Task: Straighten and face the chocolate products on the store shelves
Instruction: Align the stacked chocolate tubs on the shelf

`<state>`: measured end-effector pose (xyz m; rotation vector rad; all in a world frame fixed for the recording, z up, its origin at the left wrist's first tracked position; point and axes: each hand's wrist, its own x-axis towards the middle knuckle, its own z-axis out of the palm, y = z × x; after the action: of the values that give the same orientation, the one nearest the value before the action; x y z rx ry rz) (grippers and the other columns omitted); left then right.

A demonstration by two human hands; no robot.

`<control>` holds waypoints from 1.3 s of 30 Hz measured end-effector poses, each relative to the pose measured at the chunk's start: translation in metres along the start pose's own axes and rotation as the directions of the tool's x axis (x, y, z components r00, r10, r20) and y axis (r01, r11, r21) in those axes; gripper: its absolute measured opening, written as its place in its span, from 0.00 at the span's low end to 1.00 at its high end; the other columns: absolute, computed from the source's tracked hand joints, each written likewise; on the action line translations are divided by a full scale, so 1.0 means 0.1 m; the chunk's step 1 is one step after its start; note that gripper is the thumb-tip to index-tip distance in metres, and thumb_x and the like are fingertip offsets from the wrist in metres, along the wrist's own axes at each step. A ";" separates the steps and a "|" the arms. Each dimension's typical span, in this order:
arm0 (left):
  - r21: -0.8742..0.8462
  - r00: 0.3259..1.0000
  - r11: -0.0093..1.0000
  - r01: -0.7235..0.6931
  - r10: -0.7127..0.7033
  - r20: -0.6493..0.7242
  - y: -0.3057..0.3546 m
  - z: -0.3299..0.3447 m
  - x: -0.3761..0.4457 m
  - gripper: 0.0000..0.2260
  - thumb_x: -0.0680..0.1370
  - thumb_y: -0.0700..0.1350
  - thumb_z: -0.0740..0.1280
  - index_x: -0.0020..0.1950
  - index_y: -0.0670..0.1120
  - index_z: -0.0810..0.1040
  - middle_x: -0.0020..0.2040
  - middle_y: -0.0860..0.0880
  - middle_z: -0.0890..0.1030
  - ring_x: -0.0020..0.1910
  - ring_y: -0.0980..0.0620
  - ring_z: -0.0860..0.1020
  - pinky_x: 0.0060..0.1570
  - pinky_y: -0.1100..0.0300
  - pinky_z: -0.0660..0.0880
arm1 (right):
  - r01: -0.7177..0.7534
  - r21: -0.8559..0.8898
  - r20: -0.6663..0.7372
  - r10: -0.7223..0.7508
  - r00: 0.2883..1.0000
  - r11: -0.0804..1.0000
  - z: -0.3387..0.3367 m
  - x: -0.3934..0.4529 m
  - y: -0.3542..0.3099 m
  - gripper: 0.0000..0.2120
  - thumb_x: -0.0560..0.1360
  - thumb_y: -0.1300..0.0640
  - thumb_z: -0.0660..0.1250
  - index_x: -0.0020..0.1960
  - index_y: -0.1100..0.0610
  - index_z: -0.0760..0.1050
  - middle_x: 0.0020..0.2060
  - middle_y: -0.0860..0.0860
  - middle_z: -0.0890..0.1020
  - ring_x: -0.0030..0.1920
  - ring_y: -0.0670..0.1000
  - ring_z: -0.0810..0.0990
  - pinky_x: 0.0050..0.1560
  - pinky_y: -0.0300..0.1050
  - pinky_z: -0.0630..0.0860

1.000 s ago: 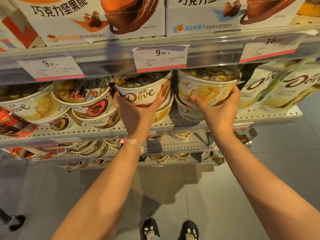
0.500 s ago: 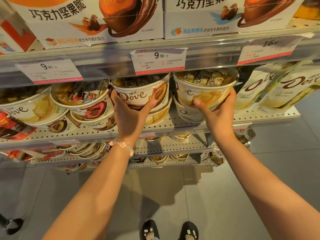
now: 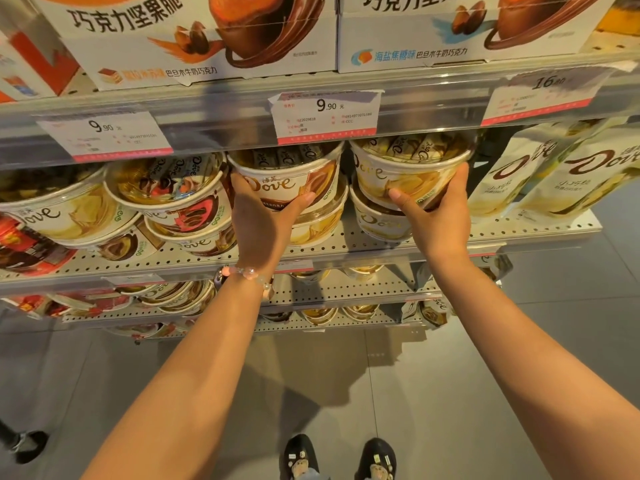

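**Two tubs, two hands**

The left hand [image 3: 258, 223] curls its fingers round the brown-and-white round paper Dove tub [image 3: 287, 178]; the right hand [image 3: 438, 216] grips the cream-and-gold round Dove tub [image 3: 408, 168] likewise. Both tubs sit atop stacked tubs on the perforated metal shelf [image 3: 519, 230]. They look light and thin-walled — probably easy to dent, with clear lids that seem slick — so holding low on the sidewall is likely best.
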<state>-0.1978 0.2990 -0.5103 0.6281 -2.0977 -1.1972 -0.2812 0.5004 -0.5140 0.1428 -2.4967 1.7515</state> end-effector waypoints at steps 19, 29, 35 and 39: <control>0.103 0.986 0.986 0.130 -0.117 -0.120 0.01 0.29 -0.06 0.53 0.57 0.62 0.78 0.71 0.41 0.56 0.66 0.47 0.71 0.64 0.52 0.71 0.66 0.63 0.64 | -0.045 -0.018 -0.143 0.042 0.989 0.999 0.09 0.04 0.02 0.52 0.55 0.47 0.81 0.71 0.59 0.58 0.66 0.53 0.71 0.66 0.52 0.70 0.66 0.50 0.69; 0.044 0.999 0.999 -0.016 0.018 -0.036 -0.03 0.15 -0.06 0.49 0.60 0.58 0.79 0.71 0.42 0.57 0.63 0.56 0.69 0.59 0.69 0.66 0.61 0.79 0.60 | -0.075 0.075 -0.064 0.080 0.995 0.994 -0.02 0.08 0.09 0.49 0.57 0.50 0.81 0.70 0.55 0.58 0.63 0.48 0.73 0.60 0.44 0.71 0.60 0.37 0.70; 0.009 0.999 1.000 0.003 -0.002 -0.033 -0.02 0.14 -0.05 0.47 0.59 0.58 0.79 0.70 0.45 0.58 0.61 0.60 0.69 0.58 0.72 0.68 0.59 0.79 0.61 | -0.012 0.056 -0.040 0.014 0.999 0.998 0.03 0.08 0.05 0.49 0.57 0.52 0.81 0.70 0.56 0.58 0.64 0.50 0.71 0.64 0.46 0.70 0.66 0.46 0.70; 0.008 0.998 1.000 0.016 -0.016 -0.057 -0.03 0.14 -0.06 0.51 0.57 0.62 0.79 0.71 0.45 0.58 0.66 0.54 0.70 0.64 0.59 0.70 0.67 0.65 0.64 | -0.006 0.065 0.001 0.006 1.000 0.998 0.04 0.09 0.07 0.49 0.58 0.52 0.81 0.71 0.53 0.56 0.66 0.50 0.71 0.66 0.48 0.69 0.68 0.50 0.68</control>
<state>-0.2036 0.3101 -0.5200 0.6758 -2.0549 -1.1668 -0.2912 0.4983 -0.5206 0.1400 -2.4443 1.8361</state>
